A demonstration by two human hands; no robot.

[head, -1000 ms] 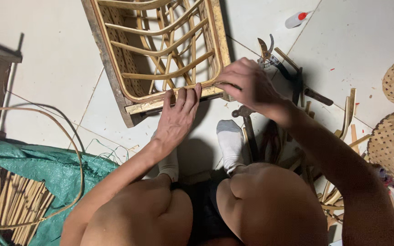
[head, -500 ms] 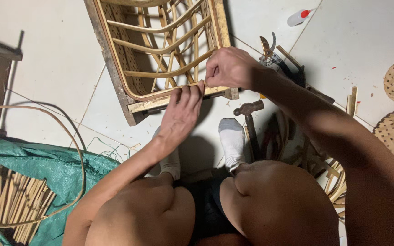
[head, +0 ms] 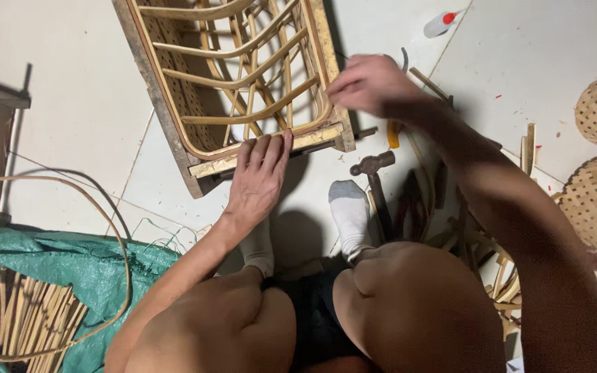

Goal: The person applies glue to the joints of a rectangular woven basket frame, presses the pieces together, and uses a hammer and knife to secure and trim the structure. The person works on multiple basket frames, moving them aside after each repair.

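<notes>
My left hand (head: 260,181) lies flat with fingers spread on the near rail of the pale rattan-and-wood frame (head: 236,90) on the tiled floor, while my right hand (head: 367,84) (blurred, loosely curled, grip unclear) hovers beside its right corner.

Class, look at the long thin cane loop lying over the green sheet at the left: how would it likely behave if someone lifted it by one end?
The cane loop is thin and already sweeps in a wide curve, so it would probably flex and sag rather than stay stiff. It looks light for its length. Resting partly on the green sheet, it might spring or drag when lifted.
</notes>
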